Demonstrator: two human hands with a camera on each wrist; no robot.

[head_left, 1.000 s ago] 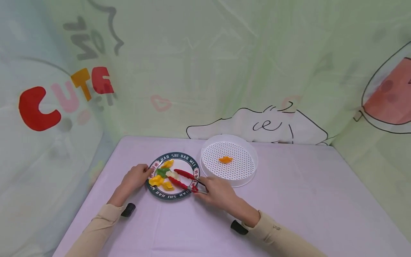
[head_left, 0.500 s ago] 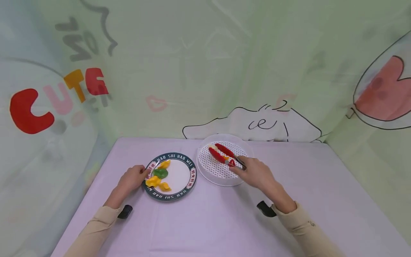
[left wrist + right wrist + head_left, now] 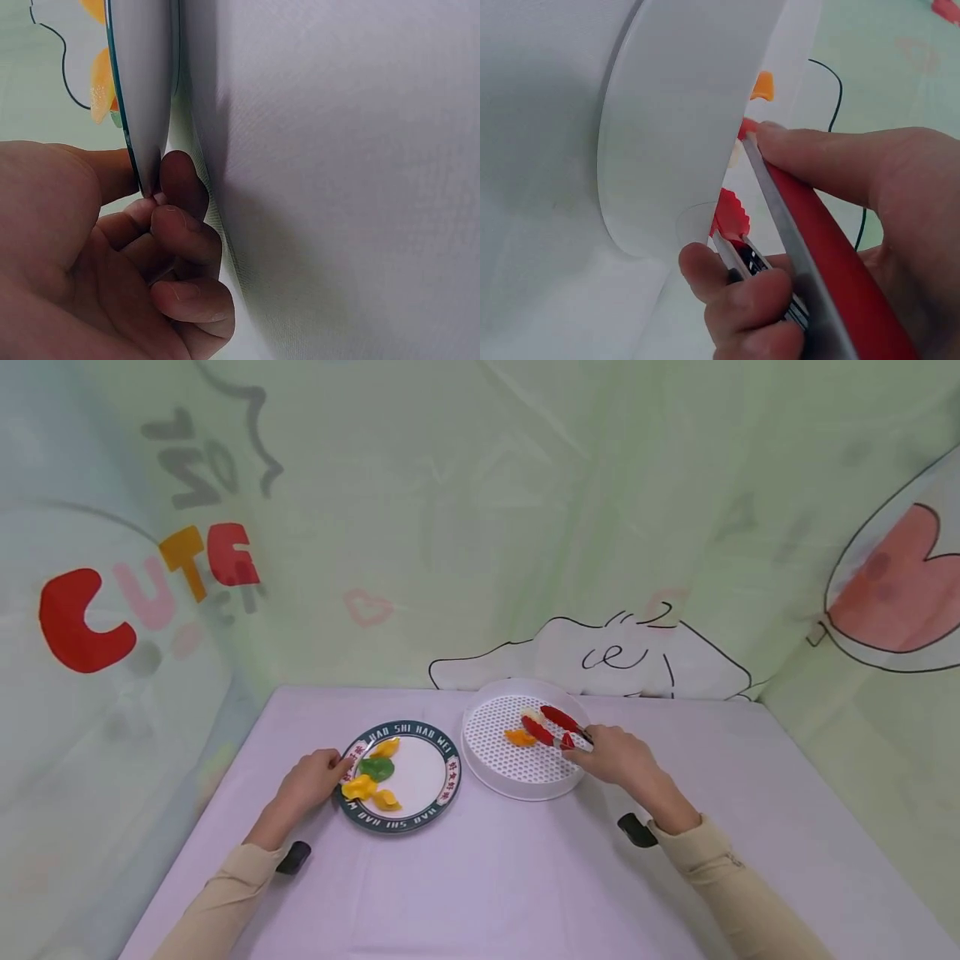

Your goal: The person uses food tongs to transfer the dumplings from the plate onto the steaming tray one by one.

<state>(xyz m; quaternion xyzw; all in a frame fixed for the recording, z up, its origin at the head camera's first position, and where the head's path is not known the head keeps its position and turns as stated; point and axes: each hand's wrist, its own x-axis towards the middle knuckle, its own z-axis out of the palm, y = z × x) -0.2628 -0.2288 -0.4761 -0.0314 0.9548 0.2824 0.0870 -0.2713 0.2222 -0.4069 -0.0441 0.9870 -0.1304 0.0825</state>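
My left hand (image 3: 306, 781) pinches the left rim of a round plate (image 3: 423, 777) with a dark green lettered border. In the left wrist view the thumb lies on the plate's upper side, fingertips beneath it. Toy-like dumplings sit on the plate: a green dumpling (image 3: 377, 767) and several yellow ones (image 3: 360, 787). My right hand (image 3: 621, 756) grips red-tipped metal tongs (image 3: 542, 728) over a white perforated steamer basket (image 3: 517, 788). The tong tips are spread apart, beside a white dumpling (image 3: 531, 716). An orange dumpling (image 3: 519, 737) lies close by on the basket's holed floor.
A lilac cloth covers the table (image 3: 450, 893). Printed curtains (image 3: 480, 510) hang behind it and along both sides. The basket's raised wall stands to the right of the plate, with a narrow gap between them. Dark wrist cameras (image 3: 637, 831) sit below both wrists.
My right hand has moved right from the plate to the basket, carrying the white dumpling in the tongs. The tong tips have since spread, by the orange dumpling. My left hand stays at the plate.
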